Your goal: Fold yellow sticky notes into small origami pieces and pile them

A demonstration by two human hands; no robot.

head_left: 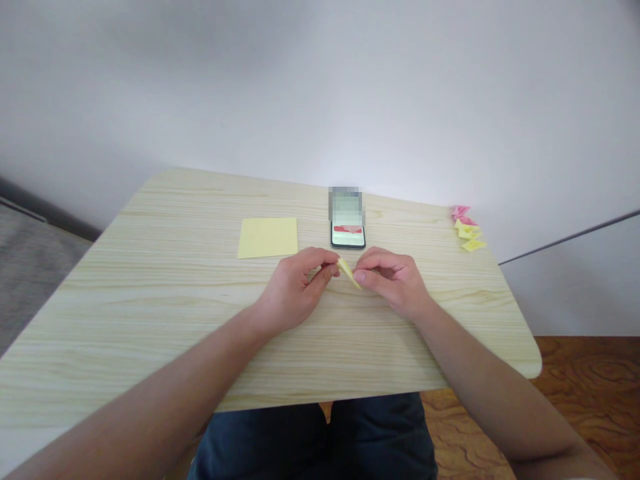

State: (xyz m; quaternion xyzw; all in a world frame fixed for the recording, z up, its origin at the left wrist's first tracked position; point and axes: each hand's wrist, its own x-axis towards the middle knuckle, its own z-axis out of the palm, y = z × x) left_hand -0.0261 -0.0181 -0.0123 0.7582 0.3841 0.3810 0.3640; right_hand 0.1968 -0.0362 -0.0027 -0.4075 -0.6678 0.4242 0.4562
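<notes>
A small folded yellow paper (349,272) is held between my two hands, slanting above the middle of the table. My left hand (306,283) pinches its upper left end between thumb and fingers. On the other side, my right hand (389,277) grips the paper near its right edge, also with thumb and fingertips. My fingers cover parts of the paper, so its full shape is hard to make out. Just beyond my hands lies a phone (349,235) with its screen lit.
Flat yellow sheets of paper (269,237) lie left of the phone. Pink folded paper (463,215) and yellow folded paper pieces (469,233) sit by the table's right edge. The pale wooden table (165,267) backs against a white wall (310,87).
</notes>
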